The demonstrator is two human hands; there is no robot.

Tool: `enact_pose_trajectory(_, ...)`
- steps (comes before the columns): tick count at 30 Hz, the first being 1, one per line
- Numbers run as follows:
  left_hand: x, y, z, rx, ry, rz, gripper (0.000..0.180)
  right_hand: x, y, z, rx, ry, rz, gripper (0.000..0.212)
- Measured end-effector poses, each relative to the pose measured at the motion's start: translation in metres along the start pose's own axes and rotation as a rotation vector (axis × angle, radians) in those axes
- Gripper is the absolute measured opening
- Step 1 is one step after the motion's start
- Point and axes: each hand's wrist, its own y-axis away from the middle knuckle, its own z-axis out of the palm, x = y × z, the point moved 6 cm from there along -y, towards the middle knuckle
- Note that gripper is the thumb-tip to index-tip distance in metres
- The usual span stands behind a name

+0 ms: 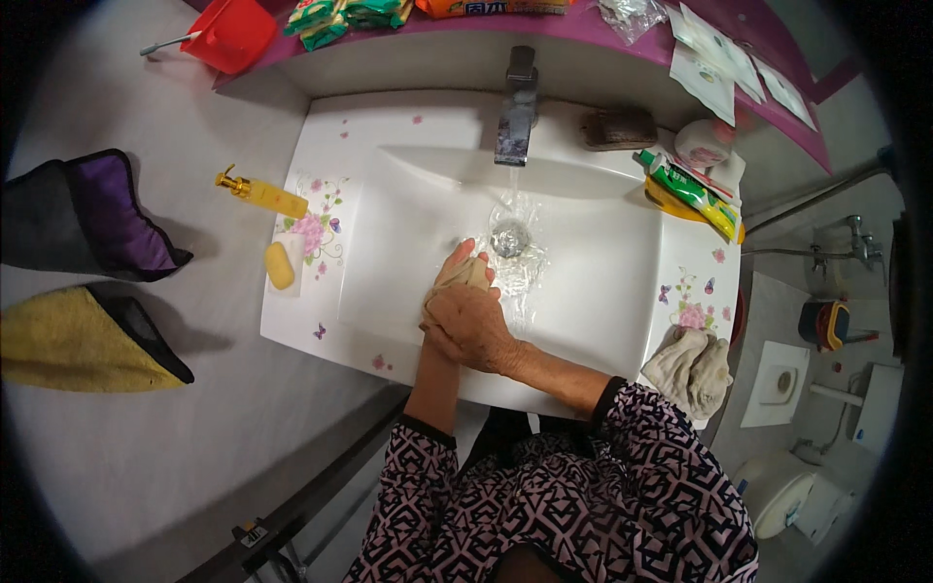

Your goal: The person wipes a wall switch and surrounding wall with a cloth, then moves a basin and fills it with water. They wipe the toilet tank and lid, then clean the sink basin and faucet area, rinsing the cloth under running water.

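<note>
Both my hands are together over the basin of a white floral sink (603,291). My right hand (471,328) lies on top, closed over a small beige cloth (473,273). My left hand (449,267) is mostly hidden beneath it, with its fingers holding the same cloth from below. Water runs from the metal tap (517,107) onto the drain (509,238), just right of my hands.
A yellow soap bar (280,265) and yellow pump bottle (262,192) lie on the sink's left side. A green tube (692,191) and another beige cloth (692,367) lie on the right. Towels (87,340) hang at left. A red cup (231,34) stands on the shelf.
</note>
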Motion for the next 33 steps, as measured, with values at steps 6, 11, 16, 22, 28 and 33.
enact_pose_trajectory(6, 0.015, 0.018, -0.032, 0.649, -0.363, 0.486, 0.045, 0.029, -0.016, -0.001, 0.118, 0.12, -0.039, 0.011)
enact_pose_trajectory(11, -0.005, 0.025, -0.026, 0.979, -0.382, 0.445, 0.049, 0.16, -0.009, 0.01, -0.247, 0.4, 0.458, 0.017)
enact_pose_trajectory(16, 0.005, 0.06, -0.028, 1.22, -0.324, 0.468, 0.071, 0.203, 0.014, -0.03, 0.092, 0.496, 0.581, 0.023)
enact_pose_trajectory(22, -0.015, 0.039, -0.015, 1.306, -0.175, 0.26, 0.068, 0.164, 0.038, 0.021, -0.152, 0.079, 0.347, 0.013)
enact_pose_trajectory(28, 0.013, 0.066, -0.064, 0.992, -0.191, 0.455, 0.018, 0.076, 0.026, 0.015, -0.415, -0.288, 0.288, 0.021)
enact_pose_trajectory(33, 0.017, 0.077, -0.068, 1.053, -0.176, 0.544, 0.008, 0.133, 0.045, 0.008, -0.069, 0.441, 0.197, 0.039)
